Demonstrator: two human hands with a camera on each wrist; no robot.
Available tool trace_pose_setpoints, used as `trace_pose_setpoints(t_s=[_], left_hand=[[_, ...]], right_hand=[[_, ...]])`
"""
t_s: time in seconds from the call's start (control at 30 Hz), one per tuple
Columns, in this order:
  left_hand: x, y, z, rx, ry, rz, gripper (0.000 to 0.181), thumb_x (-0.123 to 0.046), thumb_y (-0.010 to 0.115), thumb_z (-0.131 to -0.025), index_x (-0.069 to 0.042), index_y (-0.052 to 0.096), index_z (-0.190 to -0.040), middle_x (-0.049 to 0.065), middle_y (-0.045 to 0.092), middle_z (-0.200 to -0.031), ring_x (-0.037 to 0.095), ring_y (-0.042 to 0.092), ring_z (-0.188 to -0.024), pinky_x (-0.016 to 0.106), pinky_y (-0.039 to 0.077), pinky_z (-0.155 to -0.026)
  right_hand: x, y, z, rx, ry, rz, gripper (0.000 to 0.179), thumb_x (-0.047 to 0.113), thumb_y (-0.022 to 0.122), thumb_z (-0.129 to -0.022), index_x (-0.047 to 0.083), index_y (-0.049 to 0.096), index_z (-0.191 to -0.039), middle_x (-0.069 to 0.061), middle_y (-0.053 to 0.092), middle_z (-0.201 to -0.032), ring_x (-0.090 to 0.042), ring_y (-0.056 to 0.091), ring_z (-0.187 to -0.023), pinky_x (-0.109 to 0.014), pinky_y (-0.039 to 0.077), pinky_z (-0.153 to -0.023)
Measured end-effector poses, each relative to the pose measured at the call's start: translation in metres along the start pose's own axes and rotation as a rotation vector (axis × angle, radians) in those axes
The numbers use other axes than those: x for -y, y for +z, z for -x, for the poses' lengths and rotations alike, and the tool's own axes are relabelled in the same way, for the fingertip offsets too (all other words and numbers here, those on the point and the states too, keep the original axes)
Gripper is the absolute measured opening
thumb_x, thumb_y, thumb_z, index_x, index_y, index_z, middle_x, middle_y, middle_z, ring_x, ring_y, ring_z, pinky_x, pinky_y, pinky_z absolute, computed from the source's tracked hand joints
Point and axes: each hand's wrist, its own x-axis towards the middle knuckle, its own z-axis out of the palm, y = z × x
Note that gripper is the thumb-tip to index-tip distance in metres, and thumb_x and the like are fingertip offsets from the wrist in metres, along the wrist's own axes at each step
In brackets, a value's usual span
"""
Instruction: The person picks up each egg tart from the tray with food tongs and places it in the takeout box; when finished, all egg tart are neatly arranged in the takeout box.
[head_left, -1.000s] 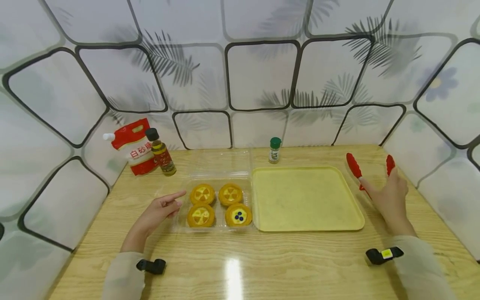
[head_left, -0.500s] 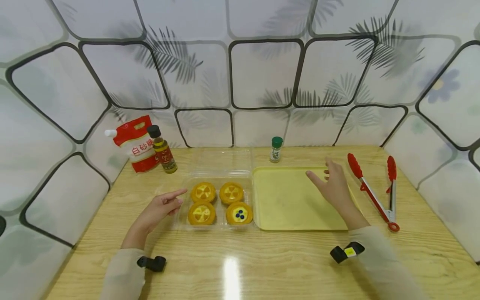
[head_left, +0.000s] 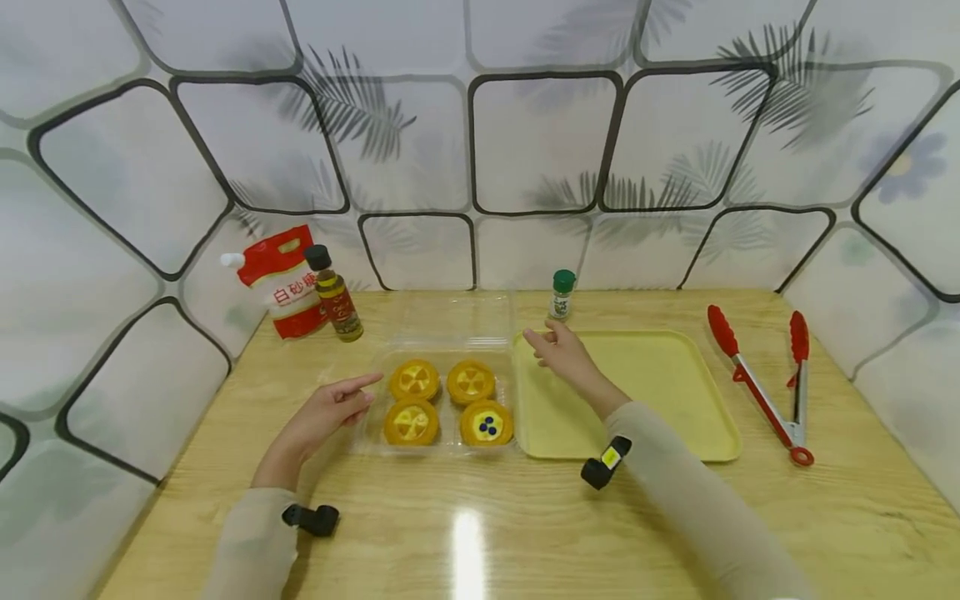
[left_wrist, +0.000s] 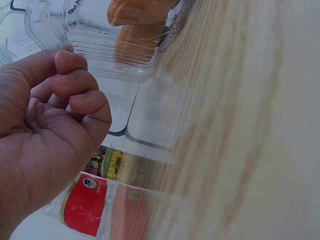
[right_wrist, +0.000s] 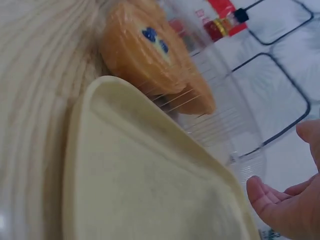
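Observation:
My left hand [head_left: 322, 417] is beside the left edge of a clear plastic box [head_left: 444, 437], with one finger stretched to its rim. The left wrist view shows the other fingers [left_wrist: 90, 102] loosely curled beside the box's wall [left_wrist: 105, 50]; whether they pinch the rim is hidden. Several egg tarts [head_left: 412, 423] lie in the box, one topped with blueberries [head_left: 487, 425]. My right hand [head_left: 566, 354] hovers above the left part of a yellow tray [head_left: 645, 400]. Its thumb and fingers are apart, with nothing between them, close to the box's raised lid [head_left: 457, 317].
Behind the tray stands a green-capped seasoning jar [head_left: 562, 294]. Red-tipped tongs [head_left: 765, 408] lie spread to the tray's right. At the back left, a dark-capped bottle [head_left: 339, 304] stands against a red-and-white sugar bag [head_left: 281, 283]. A patterned backdrop [head_left: 540, 142] encloses the table.
My right hand has left the tongs on the table and moved left across the tray, toward the box. My left hand has stayed at the box's edge. The view has shifted slightly.

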Motion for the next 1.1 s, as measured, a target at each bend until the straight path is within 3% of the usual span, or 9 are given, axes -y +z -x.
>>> trace_pose_setpoints(t_s=[0.17,0.33,0.47,0.73,0.93,1.1], left_hand=[[-0.004,0.002,-0.005,0.024,0.004,-0.002,0.045,-0.014,0.049,-0.100,0.000,0.041,-0.142,0.002,0.046,-0.072,0.010,0.040,-0.063,0.026,0.035,-0.060],[-0.003,0.001,-0.005,0.031,0.007,0.004,0.045,-0.013,0.048,-0.100,0.000,0.041,-0.142,0.002,0.047,-0.071,0.010,0.040,-0.063,0.026,0.035,-0.060],[-0.001,0.001,-0.006,0.035,0.008,0.008,0.044,-0.013,0.048,-0.100,0.000,0.041,-0.142,0.002,0.046,-0.070,0.010,0.039,-0.062,0.026,0.035,-0.059],[-0.002,0.001,-0.005,0.034,0.001,0.008,0.044,-0.012,0.047,-0.100,0.001,0.042,-0.141,0.001,0.045,-0.069,0.010,0.039,-0.061,0.027,0.034,-0.060],[-0.002,0.001,-0.004,0.026,-0.023,0.022,0.044,-0.013,0.048,-0.100,0.000,0.042,-0.141,0.002,0.044,-0.069,0.012,0.038,-0.061,0.028,0.034,-0.061],[-0.001,0.000,-0.001,0.017,-0.028,0.023,0.043,-0.014,0.048,-0.100,-0.002,0.043,-0.141,0.003,0.045,-0.070,0.013,0.038,-0.062,0.028,0.034,-0.061]], right_hand=[[-0.002,0.015,-0.021,-0.086,0.061,-0.050,0.076,0.042,0.053,-0.096,-0.003,0.020,-0.148,-0.021,0.052,-0.119,-0.029,0.059,-0.098,-0.037,0.050,-0.084],[-0.005,0.025,-0.031,-0.142,0.066,-0.041,0.072,0.041,0.054,-0.095,-0.002,0.028,-0.146,-0.014,0.054,-0.108,-0.017,0.057,-0.082,-0.031,0.049,-0.077],[-0.009,0.028,-0.038,-0.166,0.061,-0.111,0.063,0.033,0.056,-0.095,-0.004,0.036,-0.141,-0.013,0.055,-0.105,-0.013,0.055,-0.078,-0.027,0.048,-0.074],[-0.008,0.029,-0.047,-0.178,0.135,-0.463,0.046,0.006,0.057,-0.093,-0.005,0.045,-0.137,-0.009,0.053,-0.107,-0.009,0.051,-0.075,-0.018,0.047,-0.065],[-0.003,0.033,-0.046,-0.191,0.147,-0.740,0.045,-0.005,0.053,-0.091,0.000,0.044,-0.135,0.001,0.051,-0.087,-0.008,0.049,-0.070,-0.020,0.044,-0.064],[0.002,0.036,-0.040,-0.170,0.072,-0.870,0.026,-0.011,0.050,-0.090,0.008,0.055,-0.106,0.003,0.050,-0.080,-0.010,0.048,-0.072,-0.024,0.043,-0.066]])
